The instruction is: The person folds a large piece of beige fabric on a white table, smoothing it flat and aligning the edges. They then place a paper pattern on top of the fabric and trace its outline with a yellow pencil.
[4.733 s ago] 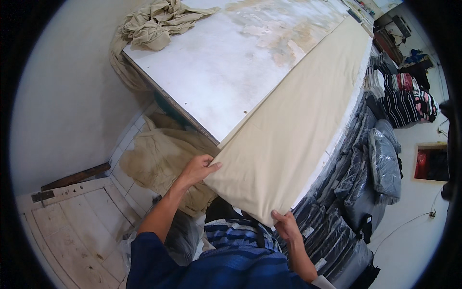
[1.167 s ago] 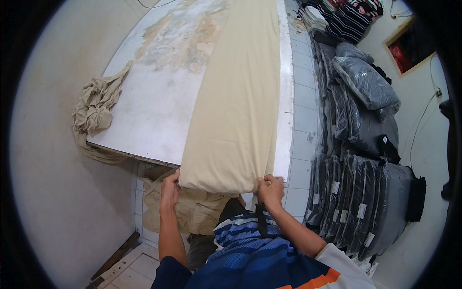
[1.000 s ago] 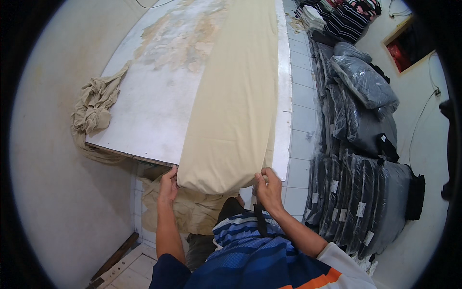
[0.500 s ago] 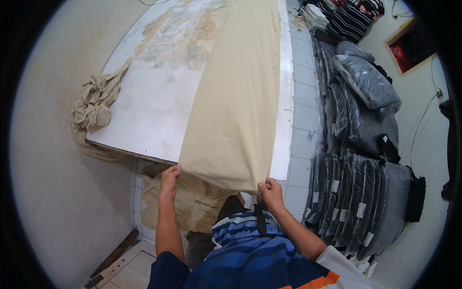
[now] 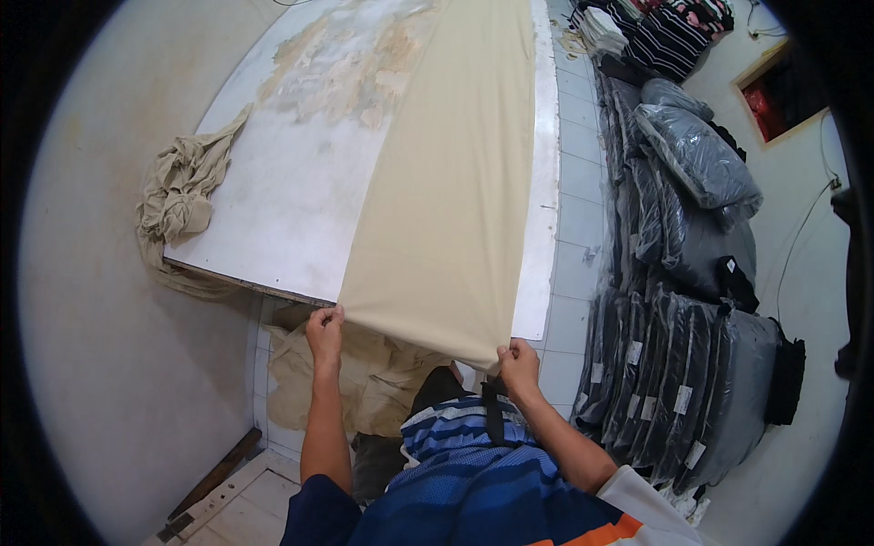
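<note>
R hand (image 5: 520, 369) pinches nr R corner of beige cloth (image 5: 446, 200); L hand (image 5: 325, 335) pinches nr L corner, end fairly taut btwn them. Under that end, more tan fabric (image 5: 364, 387) on tiled floor. Cloth lies lengthwise on white table (image 5: 282, 200), toward its R side, nr end past the edge. To R, apart from table: dark bagged clothes (image 5: 674, 382), stacked. Crumpled heap (image 5: 182, 196) at table's L edge, part hanging off. Far R: striped clothes (image 5: 669, 44).
</note>
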{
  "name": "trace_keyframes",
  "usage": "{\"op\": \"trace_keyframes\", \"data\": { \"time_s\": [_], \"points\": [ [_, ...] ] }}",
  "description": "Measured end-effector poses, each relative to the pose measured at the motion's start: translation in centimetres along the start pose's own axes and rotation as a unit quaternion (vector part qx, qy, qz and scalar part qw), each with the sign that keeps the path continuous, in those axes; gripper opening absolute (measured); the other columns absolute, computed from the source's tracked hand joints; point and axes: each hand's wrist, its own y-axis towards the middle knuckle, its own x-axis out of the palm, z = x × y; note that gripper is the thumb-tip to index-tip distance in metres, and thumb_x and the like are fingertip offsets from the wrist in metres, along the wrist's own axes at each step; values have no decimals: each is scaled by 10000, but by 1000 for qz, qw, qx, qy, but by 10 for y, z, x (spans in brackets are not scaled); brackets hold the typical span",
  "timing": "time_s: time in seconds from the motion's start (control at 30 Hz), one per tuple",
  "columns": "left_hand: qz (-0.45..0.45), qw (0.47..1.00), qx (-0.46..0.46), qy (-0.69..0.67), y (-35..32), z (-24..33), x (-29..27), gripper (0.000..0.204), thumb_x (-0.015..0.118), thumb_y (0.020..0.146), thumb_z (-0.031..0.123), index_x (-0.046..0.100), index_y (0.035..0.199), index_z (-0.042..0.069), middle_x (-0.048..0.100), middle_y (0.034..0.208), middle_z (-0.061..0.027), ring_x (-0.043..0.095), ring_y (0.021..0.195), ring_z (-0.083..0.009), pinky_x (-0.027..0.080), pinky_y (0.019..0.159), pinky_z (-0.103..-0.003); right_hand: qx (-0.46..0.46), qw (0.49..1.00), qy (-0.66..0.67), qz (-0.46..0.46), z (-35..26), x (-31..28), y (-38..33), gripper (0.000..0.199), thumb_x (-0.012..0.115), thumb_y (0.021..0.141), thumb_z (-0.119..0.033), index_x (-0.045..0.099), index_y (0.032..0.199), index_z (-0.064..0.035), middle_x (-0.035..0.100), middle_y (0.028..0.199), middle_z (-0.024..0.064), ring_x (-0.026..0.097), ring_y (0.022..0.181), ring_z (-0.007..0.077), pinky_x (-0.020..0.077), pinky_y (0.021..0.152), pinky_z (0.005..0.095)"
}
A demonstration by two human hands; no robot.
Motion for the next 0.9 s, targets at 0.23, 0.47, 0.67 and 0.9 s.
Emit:
{"op": "trace_keyframes", "data": {
  "time_s": [0.23,0.47,0.67,0.9],
  "points": [
    [-9,994,38,-101,-7,8,4,229,724,969,183,705,857,-17,584,769,36,506,735,-84,410,678,-259,90,989,-114,-38,-27,-12,5,255,686,926,-218,702,1014,21,744,923,226,723,885,381,552,813,456],
    [-59,993,-50,-87,-16,52,9,463,575,1066,342,710,845,-42,519,679,55,437,650,-82,353,592,-297,-127,968,-153,151,-63,-23,30,296,671,924,-213,706,1071,42,751,940,245,736,917,395,558,839,464],
    [-162,983,-47,-74,-15,92,17,476,612,1059,410,770,910,-13,624,732,53,479,633,-42,373,557,-243,12,992,-101,71,-63,-8,68,198,696,935,-171,728,953,24,758,881,163,735,826,249,562,755,397],
    [-72,990,32,-115,-7,93,-6,431,676,1029,350,735,848,-37,605,685,36,461,644,-44,382,571,-269,-14,959,275,-72,-50,-27,70,155,715,952,-108,606,992,-5,677,833,100,683,716,207,583,649,362]
  ]
}}
